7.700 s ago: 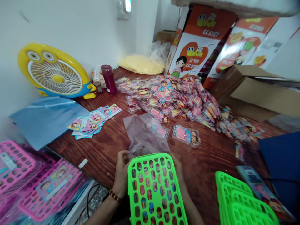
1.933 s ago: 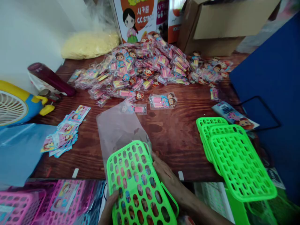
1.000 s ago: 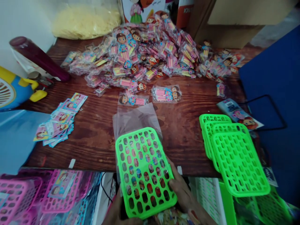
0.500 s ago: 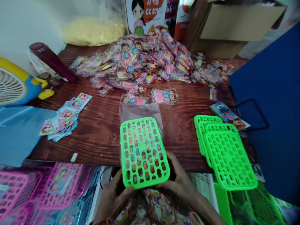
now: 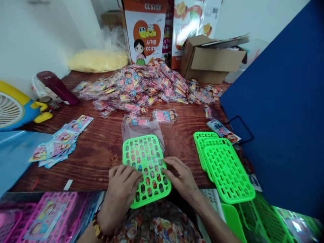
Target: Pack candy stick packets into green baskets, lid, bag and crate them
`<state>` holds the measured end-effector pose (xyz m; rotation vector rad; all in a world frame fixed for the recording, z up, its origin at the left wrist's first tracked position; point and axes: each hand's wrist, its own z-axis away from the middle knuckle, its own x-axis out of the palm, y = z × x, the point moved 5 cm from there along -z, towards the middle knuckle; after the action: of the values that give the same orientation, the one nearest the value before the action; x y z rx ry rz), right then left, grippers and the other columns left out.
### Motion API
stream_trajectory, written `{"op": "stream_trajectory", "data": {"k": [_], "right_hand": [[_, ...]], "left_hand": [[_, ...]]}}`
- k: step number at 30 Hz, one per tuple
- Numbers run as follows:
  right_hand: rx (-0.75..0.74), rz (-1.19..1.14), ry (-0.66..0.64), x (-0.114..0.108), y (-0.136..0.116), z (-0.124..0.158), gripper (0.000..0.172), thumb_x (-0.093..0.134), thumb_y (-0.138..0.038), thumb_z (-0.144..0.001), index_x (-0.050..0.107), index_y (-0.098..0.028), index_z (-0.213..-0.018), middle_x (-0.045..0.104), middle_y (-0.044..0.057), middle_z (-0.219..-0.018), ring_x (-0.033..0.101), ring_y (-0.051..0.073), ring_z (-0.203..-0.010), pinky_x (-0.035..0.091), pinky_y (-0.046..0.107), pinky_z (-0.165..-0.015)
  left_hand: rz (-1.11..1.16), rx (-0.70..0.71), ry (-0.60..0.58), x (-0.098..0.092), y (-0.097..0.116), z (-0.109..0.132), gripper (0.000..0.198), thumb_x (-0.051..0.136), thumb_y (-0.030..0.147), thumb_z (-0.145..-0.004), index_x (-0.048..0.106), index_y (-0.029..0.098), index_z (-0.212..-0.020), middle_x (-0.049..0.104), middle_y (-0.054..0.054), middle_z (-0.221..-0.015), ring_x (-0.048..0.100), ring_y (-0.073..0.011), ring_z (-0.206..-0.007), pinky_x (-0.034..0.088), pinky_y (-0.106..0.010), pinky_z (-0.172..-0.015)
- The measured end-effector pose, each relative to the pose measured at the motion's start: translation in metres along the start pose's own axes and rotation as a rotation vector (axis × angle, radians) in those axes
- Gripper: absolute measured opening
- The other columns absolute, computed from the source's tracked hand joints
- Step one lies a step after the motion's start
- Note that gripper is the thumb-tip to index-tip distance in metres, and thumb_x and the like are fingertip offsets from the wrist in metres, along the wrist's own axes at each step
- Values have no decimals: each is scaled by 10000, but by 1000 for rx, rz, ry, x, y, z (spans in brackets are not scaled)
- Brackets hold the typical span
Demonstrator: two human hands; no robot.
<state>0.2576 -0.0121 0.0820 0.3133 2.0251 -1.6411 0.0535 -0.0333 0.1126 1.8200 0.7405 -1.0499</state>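
A bright green perforated lid (image 5: pixel 148 173) lies over colourful packets that show through its holes; the container walls below are hidden. It sits at the table's front edge, partly over a clear plastic bag (image 5: pixel 158 131). My left hand (image 5: pixel 124 189) bends over the lid's left side, fingers close together on its top and thumb hidden. At the right rim, my right hand (image 5: pixel 181 175) grips with thumb and fingertips. Two small doll-printed packets, one left (image 5: pixel 136 120) and one right (image 5: pixel 165 115), lie just beyond the lid.
Several green lids (image 5: pixel 227 168) are stacked at right, beside a blue panel (image 5: pixel 275 118). A heap of small packets (image 5: pixel 141 84) spreads across the back, before a cardboard box (image 5: pixel 210 64). Printed cards (image 5: pixel 62 140) and a toy-like fan (image 5: pixel 17 108) are at left. Pink baskets (image 5: pixel 48 216) stand below the edge.
My left hand has moved from the near left corner onto the lid's top. My right hand has shifted up along the right rim. The view has tilted upward and turned right.
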Motion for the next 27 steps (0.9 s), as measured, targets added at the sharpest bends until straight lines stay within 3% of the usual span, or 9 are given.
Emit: {"op": "stream_trajectory", "data": {"k": [6, 9, 11, 15, 20, 27], "right_hand": [[-19, 410, 49, 5, -20, -11, 454, 654, -379, -832, 532, -210, -1235, 601, 105, -1225, 627, 252, -1058, 531, 348, -827], [-18, 523, 40, 6, -20, -20, 258, 578, -258, -871, 573, -215, -1125, 644, 82, -1108, 663, 217, -928, 519, 296, -714], [-1, 528, 48, 3, -14, -23, 192, 518, -185, -886, 581, -216, -1064, 670, 64, -1027, 673, 183, -834, 494, 260, -649], [-5, 499, 34, -6, 2, -17, 52, 520, -227, -903, 569, -214, -912, 684, 29, -838, 660, 164, -699, 454, 248, -586], [-72, 440, -28, -12, 7, -3, 119, 481, -195, -918, 546, -220, -822, 670, 13, -771, 635, 142, -659, 441, 238, -613], [-116, 412, -79, -10, 13, -12, 137, 460, -137, -882, 541, -216, -805, 648, -3, -745, 599, 120, -639, 418, 219, -602]], "left_hand": [[134, -23, 164, -6, 8, -1, 92, 492, 137, -936, 532, 214, -908, 588, 9, -816, 522, -166, -811, 342, -334, -816], [129, -9, 187, -3, 15, -2, 101, 484, 139, -938, 527, 217, -889, 586, 17, -804, 524, -161, -795, 345, -324, -819], [115, 7, 190, 0, 18, -3, 108, 486, 143, -938, 530, 215, -870, 587, 23, -786, 523, -156, -773, 340, -321, -811], [88, 1, 173, 6, 21, -5, 134, 479, 132, -935, 543, 207, -844, 587, 20, -762, 519, -158, -754, 323, -334, -812], [91, -17, 140, 11, 19, -3, 141, 467, 127, -941, 558, 207, -868, 603, 10, -786, 521, -161, -769, 309, -354, -827], [70, 4, 98, 11, 17, -4, 138, 472, 152, -944, 573, 211, -869, 589, 9, -773, 511, -172, -771, 302, -366, -837]]}}
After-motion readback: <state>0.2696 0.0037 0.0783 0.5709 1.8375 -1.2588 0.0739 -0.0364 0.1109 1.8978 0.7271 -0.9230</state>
